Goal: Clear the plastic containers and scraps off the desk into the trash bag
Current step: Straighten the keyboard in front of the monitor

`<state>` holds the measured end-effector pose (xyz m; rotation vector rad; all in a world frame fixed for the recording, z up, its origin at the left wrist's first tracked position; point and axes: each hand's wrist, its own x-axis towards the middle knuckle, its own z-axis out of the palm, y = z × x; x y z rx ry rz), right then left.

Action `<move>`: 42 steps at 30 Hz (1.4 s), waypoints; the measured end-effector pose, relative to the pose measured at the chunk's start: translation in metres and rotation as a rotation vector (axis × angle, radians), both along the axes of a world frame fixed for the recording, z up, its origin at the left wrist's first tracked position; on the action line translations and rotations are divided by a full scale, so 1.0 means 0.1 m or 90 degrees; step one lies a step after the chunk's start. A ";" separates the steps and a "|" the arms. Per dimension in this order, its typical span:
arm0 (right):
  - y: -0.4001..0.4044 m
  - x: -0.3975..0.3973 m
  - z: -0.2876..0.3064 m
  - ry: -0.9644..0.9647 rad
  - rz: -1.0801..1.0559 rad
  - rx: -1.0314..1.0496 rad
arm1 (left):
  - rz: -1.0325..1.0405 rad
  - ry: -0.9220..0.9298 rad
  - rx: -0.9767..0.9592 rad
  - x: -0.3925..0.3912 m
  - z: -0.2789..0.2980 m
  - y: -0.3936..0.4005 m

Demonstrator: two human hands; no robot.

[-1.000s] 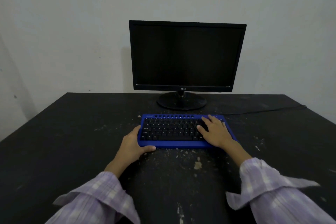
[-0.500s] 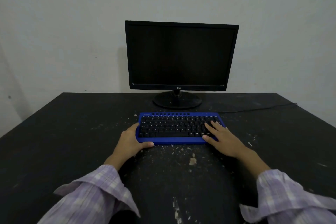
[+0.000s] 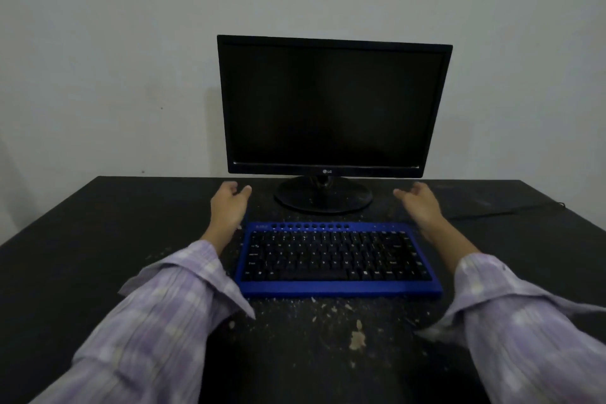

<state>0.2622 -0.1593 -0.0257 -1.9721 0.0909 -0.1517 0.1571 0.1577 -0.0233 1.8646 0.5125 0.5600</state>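
No plastic container or trash bag is in view. Small pale scraps [image 3: 356,338] and crumbs lie scattered on the black desk [image 3: 98,239] in front of a blue keyboard [image 3: 337,259]. My left hand [image 3: 229,203] hovers past the keyboard's far left corner, fingers relaxed, palm turned inward, holding nothing. My right hand [image 3: 421,203] hovers past the far right corner in the same way, holding nothing. Both hands flank the round base of a dark monitor [image 3: 333,108] without touching it.
The monitor stands at the back of the desk against a plain wall. A black cable [image 3: 511,211] runs from behind the keyboard toward the desk's right edge. More crumbs lie around the monitor's base [image 3: 323,197].
Both hands have let go of the keyboard and moved forward, to either side of the monitor's base. The keyboard now lies nearer to me in the view.
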 end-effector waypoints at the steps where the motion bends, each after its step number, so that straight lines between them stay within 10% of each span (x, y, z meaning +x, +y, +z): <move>1: -0.02 0.13 0.02 -0.006 -0.031 0.006 | 0.018 -0.009 -0.014 0.09 0.02 0.06; 29: -0.20 1.04 -0.01 -0.083 -0.098 0.114 | -0.010 -0.096 -0.146 0.99 0.03 0.78; 42: -0.12 0.40 0.06 -0.003 0.050 -0.114 | 0.034 -0.026 -0.051 0.55 0.01 0.58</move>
